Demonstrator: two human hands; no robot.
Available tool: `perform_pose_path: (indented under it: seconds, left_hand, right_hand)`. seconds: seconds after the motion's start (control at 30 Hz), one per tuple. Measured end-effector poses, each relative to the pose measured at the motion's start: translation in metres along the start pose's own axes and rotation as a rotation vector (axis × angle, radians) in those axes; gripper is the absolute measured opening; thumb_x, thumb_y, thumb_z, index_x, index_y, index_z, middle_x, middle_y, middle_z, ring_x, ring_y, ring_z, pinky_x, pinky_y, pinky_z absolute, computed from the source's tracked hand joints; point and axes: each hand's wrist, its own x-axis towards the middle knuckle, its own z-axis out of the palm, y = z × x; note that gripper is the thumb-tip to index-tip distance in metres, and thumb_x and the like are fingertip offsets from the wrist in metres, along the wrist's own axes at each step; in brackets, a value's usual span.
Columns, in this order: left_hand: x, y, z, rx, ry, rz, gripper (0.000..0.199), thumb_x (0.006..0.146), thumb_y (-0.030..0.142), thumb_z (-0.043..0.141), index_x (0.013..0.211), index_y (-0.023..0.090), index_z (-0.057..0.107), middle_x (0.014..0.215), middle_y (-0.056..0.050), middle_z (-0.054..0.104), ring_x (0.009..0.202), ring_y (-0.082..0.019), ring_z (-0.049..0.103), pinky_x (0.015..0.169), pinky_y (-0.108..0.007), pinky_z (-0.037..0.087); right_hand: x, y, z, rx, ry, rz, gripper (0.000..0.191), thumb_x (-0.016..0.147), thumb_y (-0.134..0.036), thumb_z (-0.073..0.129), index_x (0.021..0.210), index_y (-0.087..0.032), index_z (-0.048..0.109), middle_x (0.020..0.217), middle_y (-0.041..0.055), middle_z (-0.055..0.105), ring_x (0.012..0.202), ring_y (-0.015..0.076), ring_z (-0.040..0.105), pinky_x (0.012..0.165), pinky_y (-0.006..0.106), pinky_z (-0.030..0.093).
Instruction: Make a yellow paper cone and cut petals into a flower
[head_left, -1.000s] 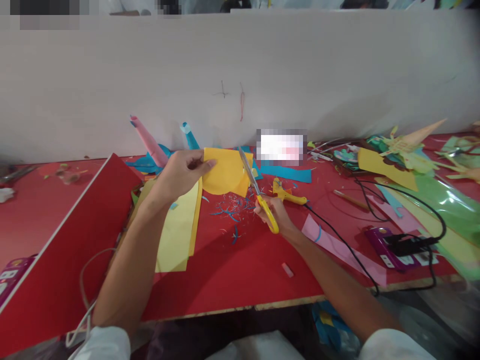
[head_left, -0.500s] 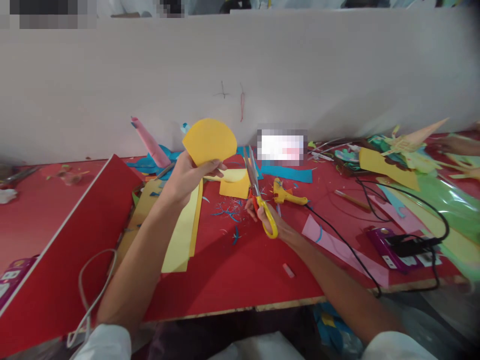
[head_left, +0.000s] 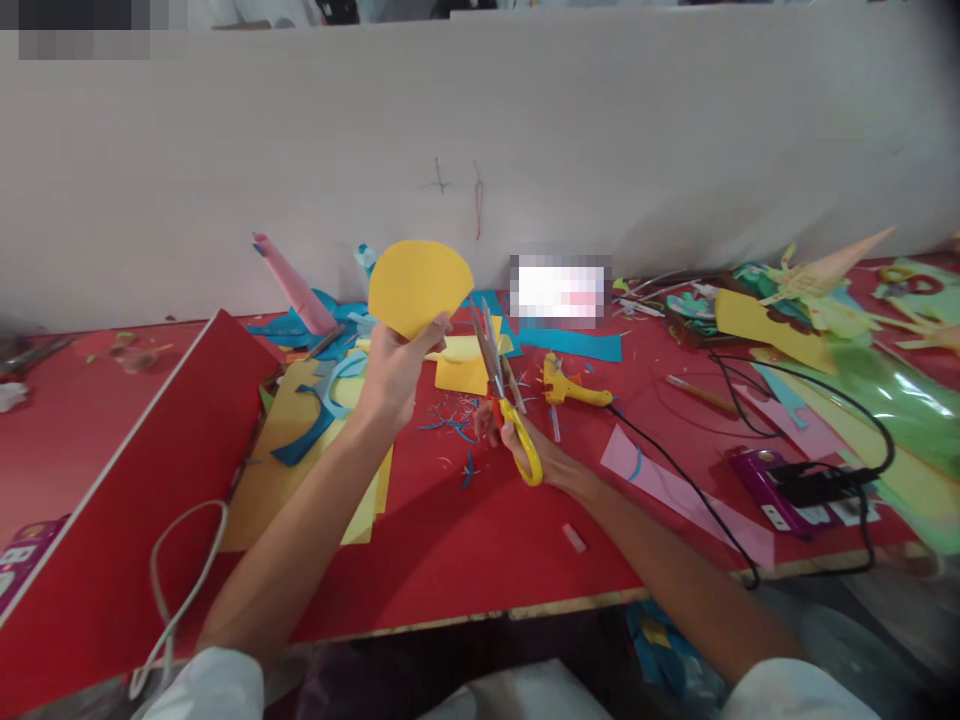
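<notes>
My left hand (head_left: 401, 370) pinches the lower tip of a yellow fan-shaped paper piece (head_left: 420, 285), held up above the table. In my right hand (head_left: 517, 440) is a pair of scissors (head_left: 523, 440) with yellow and red handles. The blades point up and away, slightly apart, to the right of the yellow piece and not touching it. Below the hands lie blue paper scraps (head_left: 454, 420) and a cut yellow sheet (head_left: 461, 375). Close to my right hand rests a yellow glue gun (head_left: 574, 385).
A red panel (head_left: 150, 480) stands along the left side. Pale yellow sheets (head_left: 259, 500) and a rolled pink paper cone (head_left: 296, 285) are left of centre. On the right are a pink strip (head_left: 690, 500), a purple power box (head_left: 780, 490) with black cables, and green film (head_left: 907, 400).
The yellow paper has turned slightly in my left hand, which has shifted right. The scissors have moved a little down and left. Curved blue paper beside my left forearm shows more now.
</notes>
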Motion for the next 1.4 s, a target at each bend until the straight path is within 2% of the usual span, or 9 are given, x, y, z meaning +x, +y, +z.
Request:
perform_pose_path:
  seconds: [0.27,0.4,0.53,0.63,0.73,0.87,1.2,1.4]
  left_hand:
    - [-0.016,-0.011,0.018,-0.004,-0.042,-0.017,0.028,0.070,0.034,0.089,0.083,0.016,0.072,0.080,-0.004,0.071,0.070,-0.012,0.059,0.068,-0.026,0.051]
    - [-0.023,-0.017,0.025,-0.003,-0.072,-0.016,0.032,0.068,0.035,0.090,0.088,0.017,0.073,0.085,-0.005,0.075,0.075,-0.015,0.064,0.067,-0.027,0.052]
    - [-0.028,-0.022,0.030,-0.025,-0.051,-0.022,0.036,0.067,0.034,0.091,0.093,0.018,0.073,0.094,-0.006,0.077,0.080,-0.017,0.066,0.069,-0.028,0.053]
    - [-0.030,-0.025,0.032,-0.033,-0.035,-0.033,0.034,0.067,0.033,0.090,0.092,0.018,0.072,0.089,-0.005,0.075,0.079,-0.018,0.066,0.069,-0.029,0.053]
    - [-0.032,-0.026,0.034,-0.041,-0.020,-0.042,0.032,0.066,0.032,0.089,0.088,0.018,0.071,0.082,-0.003,0.072,0.077,-0.017,0.066,0.069,-0.030,0.053]
    - [-0.032,-0.026,0.034,-0.053,-0.021,-0.042,0.034,0.066,0.033,0.089,0.090,0.018,0.070,0.085,-0.002,0.072,0.075,-0.015,0.064,0.067,-0.028,0.053]
    - [-0.028,-0.017,0.028,-0.018,-0.089,0.002,0.024,0.075,0.033,0.083,0.084,0.018,0.067,0.077,-0.002,0.068,0.068,-0.013,0.060,0.067,-0.027,0.052]
    - [-0.029,-0.015,0.028,0.015,-0.156,0.010,0.024,0.077,0.035,0.082,0.085,0.017,0.067,0.076,-0.001,0.066,0.067,-0.013,0.060,0.066,-0.028,0.052]
  right_hand:
    - [0.001,-0.012,-0.001,0.009,0.060,-0.041,0.075,0.090,-0.093,0.044,0.103,-0.023,0.066,0.096,0.0071,0.069,0.069,0.0168,0.056,0.064,0.033,0.047]
    - [0.001,-0.016,-0.002,0.028,0.126,-0.043,0.074,0.090,-0.093,0.046,0.102,-0.022,0.067,0.087,0.0055,0.069,0.066,0.0164,0.056,0.063,0.033,0.047]
    - [0.001,-0.018,0.000,0.030,0.166,-0.050,0.072,0.089,-0.093,0.048,0.099,-0.023,0.067,0.081,0.0050,0.067,0.064,0.0176,0.057,0.061,0.034,0.049]
    - [0.002,-0.023,0.003,0.088,0.197,-0.029,0.074,0.084,-0.096,0.051,0.093,-0.023,0.063,0.075,0.0044,0.065,0.058,0.0170,0.056,0.054,0.034,0.047]
    - [0.002,-0.030,0.006,0.105,0.218,0.002,0.077,0.079,-0.099,0.052,0.090,-0.024,0.060,0.069,0.0022,0.062,0.053,0.0159,0.054,0.049,0.033,0.045]
    - [0.000,-0.032,0.006,0.060,0.225,0.015,0.078,0.079,-0.100,0.049,0.089,-0.024,0.059,0.062,-0.0016,0.057,0.049,0.0149,0.052,0.049,0.032,0.045]
    - [-0.004,-0.013,0.000,0.043,0.220,0.004,0.074,0.083,-0.096,0.052,0.081,-0.022,0.058,0.055,-0.0043,0.051,0.043,0.0119,0.049,0.045,0.027,0.046]
    - [-0.001,-0.013,0.005,0.070,0.225,0.019,0.076,0.085,-0.096,0.048,0.096,-0.023,0.061,0.060,-0.0044,0.051,0.048,0.0133,0.048,0.047,0.030,0.042]
